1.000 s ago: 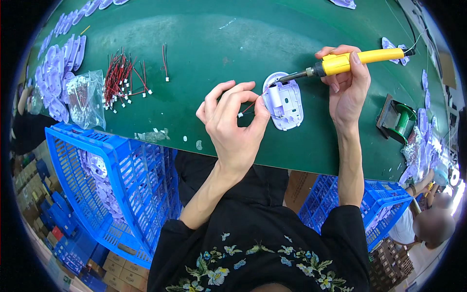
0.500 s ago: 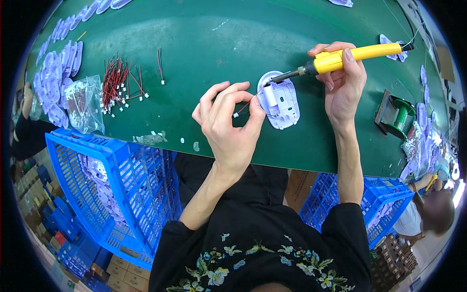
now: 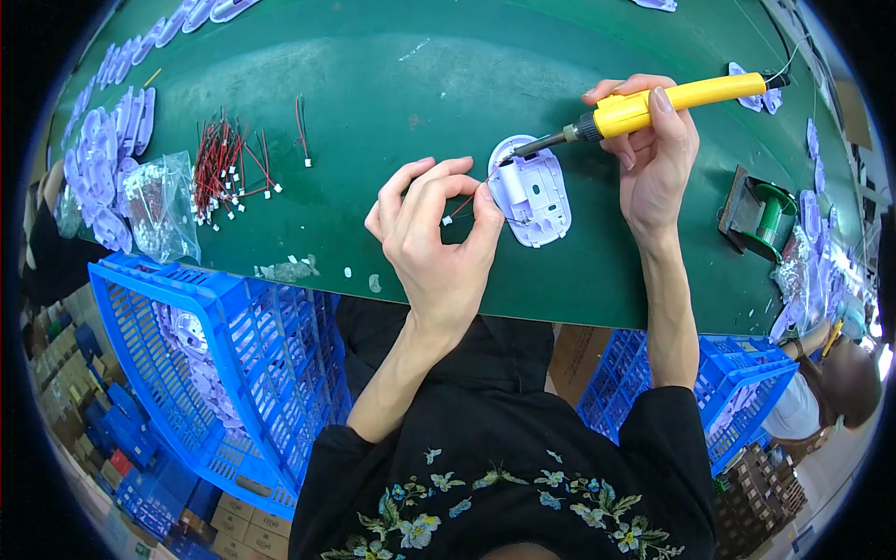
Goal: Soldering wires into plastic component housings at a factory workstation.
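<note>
A yellow soldering iron (image 3: 677, 105) is gripped in my right hand (image 3: 658, 154). Its dark tip touches the upper left part of a pale lilac plastic housing (image 3: 543, 191), which lies flat on the green table. My left hand (image 3: 437, 229) is closed at the housing's left edge, thumb and forefinger pinching a thin red and black wire lead (image 3: 464, 205). The lead's small white connector hangs just left of the thumb, and its far end runs toward the iron's tip. What exactly the tip meets is too small to make out.
Left on the green table (image 3: 392, 103) lie a pile of red-black wire leads (image 3: 219, 168), a plastic bag of connectors (image 3: 161, 205) and stacked lilac housings (image 3: 93, 168). A green solder spool (image 3: 770, 219) stands right. Blue crates (image 3: 201, 280) flank me below the edge. Another person (image 3: 821, 392) works at right.
The soldering iron and both hands have shifted very slightly left, along with the housing in view. The tip stays on the housing and the left hand keeps its pinch.
</note>
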Action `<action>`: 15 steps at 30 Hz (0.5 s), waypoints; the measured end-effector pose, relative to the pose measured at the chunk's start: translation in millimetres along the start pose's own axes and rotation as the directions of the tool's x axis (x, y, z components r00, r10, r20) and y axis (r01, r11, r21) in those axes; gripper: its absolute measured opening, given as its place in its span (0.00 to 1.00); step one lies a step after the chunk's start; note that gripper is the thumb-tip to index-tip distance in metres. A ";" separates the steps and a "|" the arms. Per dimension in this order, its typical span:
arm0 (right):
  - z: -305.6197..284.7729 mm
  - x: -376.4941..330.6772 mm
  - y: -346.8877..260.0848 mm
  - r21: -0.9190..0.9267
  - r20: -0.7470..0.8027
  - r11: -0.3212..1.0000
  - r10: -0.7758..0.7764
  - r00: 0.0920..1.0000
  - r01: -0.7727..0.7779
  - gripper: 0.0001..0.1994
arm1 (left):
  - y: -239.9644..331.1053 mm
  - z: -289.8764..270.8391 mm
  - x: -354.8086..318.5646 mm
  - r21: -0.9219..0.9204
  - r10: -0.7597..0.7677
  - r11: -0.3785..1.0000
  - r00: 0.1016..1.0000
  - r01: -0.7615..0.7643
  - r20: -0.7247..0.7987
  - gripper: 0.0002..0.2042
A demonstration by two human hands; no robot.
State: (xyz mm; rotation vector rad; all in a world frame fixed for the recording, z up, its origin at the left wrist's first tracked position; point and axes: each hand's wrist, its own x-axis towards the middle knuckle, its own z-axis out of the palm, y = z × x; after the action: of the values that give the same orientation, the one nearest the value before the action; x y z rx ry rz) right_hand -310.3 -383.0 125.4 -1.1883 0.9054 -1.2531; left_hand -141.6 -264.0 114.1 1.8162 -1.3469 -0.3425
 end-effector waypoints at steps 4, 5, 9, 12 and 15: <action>-0.4 -0.6 -1.4 0.007 -0.001 1.000 0.011 1.000 -0.011 0.14 | 0.1 1.0 -0.2 -0.002 0.003 1.000 1.000 -0.003 -0.005 0.04; -0.6 -0.4 -1.2 0.007 0.001 1.000 0.006 1.000 -0.006 0.14 | -0.3 1.1 -0.1 -0.003 0.004 1.000 1.000 -0.004 -0.005 0.04; -0.7 0.1 0.7 0.001 -0.003 1.000 -0.003 1.000 0.003 0.14 | -0.2 1.1 0.0 0.000 0.005 1.000 1.000 -0.005 -0.006 0.04; -0.6 -0.2 0.2 0.001 0.007 1.000 -0.004 1.000 0.004 0.14 | 0.2 0.8 0.1 0.005 0.004 1.000 1.000 -0.004 -0.004 0.04; -0.2 -0.6 -0.9 0.008 0.003 1.000 0.002 1.000 -0.002 0.13 | 0.4 0.6 0.2 0.010 0.007 1.000 1.000 -0.007 0.001 0.05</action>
State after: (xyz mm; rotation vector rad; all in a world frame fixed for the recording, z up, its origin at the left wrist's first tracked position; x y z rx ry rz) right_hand -310.8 -382.4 126.2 -1.1827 0.8986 -1.2515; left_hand -142.3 -264.5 114.1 1.8195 -1.3579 -0.3338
